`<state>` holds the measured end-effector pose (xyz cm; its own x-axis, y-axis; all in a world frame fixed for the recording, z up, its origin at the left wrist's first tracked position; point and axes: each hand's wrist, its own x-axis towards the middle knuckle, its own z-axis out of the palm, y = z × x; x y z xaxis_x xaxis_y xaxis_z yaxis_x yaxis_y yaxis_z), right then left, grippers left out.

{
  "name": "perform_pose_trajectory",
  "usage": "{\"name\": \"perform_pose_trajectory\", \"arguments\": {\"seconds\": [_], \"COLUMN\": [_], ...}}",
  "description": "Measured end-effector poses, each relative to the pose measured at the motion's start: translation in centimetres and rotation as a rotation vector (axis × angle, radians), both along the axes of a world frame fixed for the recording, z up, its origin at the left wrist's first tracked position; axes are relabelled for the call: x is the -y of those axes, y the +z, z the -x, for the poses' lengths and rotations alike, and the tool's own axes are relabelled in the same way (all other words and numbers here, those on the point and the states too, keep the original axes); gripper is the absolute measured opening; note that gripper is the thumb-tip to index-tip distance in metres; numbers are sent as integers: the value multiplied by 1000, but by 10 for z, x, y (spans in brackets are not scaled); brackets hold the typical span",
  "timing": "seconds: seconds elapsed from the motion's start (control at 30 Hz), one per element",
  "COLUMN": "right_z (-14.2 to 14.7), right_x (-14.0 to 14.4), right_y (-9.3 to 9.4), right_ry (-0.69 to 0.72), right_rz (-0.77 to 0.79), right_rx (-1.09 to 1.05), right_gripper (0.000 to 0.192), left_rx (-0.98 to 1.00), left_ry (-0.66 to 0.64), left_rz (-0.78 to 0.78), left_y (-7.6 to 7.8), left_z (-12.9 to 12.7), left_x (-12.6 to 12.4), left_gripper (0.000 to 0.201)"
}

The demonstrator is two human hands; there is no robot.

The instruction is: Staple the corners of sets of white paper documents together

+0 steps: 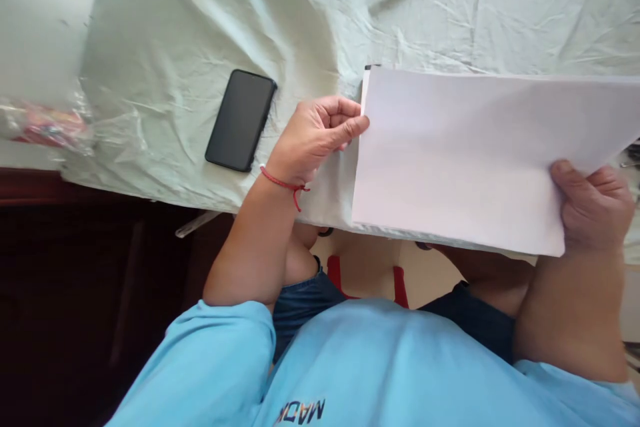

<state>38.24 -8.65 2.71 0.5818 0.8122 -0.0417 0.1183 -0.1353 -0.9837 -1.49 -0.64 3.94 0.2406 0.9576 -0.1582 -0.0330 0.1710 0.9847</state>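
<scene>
A large white sheet of paper (465, 153) is spread between my two hands above the pale cloth. At its left edge, my left hand (327, 123) pinches the paper between thumb and fingers; a red string bracelet circles that wrist. My right hand (595, 203) grips the paper near its lower right side, thumb on top and the other fingers partly hidden. Another white layer and a small dark corner show beneath the sheet at its upper left. Whether this is one sheet or several stacked, I cannot tell.
A black smartphone (241, 120) lies on the pale, wrinkled tablecloth (425, 20) left of my left hand. Farther left is a clear plastic packet (47, 123) with pinkish contents. The table's front edge runs just below the paper, with my legs under it.
</scene>
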Motion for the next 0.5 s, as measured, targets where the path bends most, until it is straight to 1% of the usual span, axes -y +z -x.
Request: {"name": "perform_pose_trajectory", "arguments": {"seconds": [0.07, 0.2, 0.33, 0.4, 0.5], "right_z": [0, -1, 3, 7, 15], "right_x": [-2, -4, -3, -4, -7], "right_y": [-1, -2, -1, 0, 3], "right_ry": [-3, 1, -1, 8, 30], "right_rz": [-21, -46, -59, -65, -55], "right_rx": [6, 12, 6, -10, -43], "right_gripper": [69, 65, 61, 58, 57], "left_rx": [-56, -130, -154, -131, -80], "left_ry": [-52, -107, -182, -164, -88], "left_rz": [30, 55, 59, 53, 26], "left_y": [2, 4, 5, 4, 2], "left_z": [0, 2, 3, 3, 1], "left_x": [2, 3, 4, 4, 3], "left_gripper": [36, 23, 27, 29, 38]}}
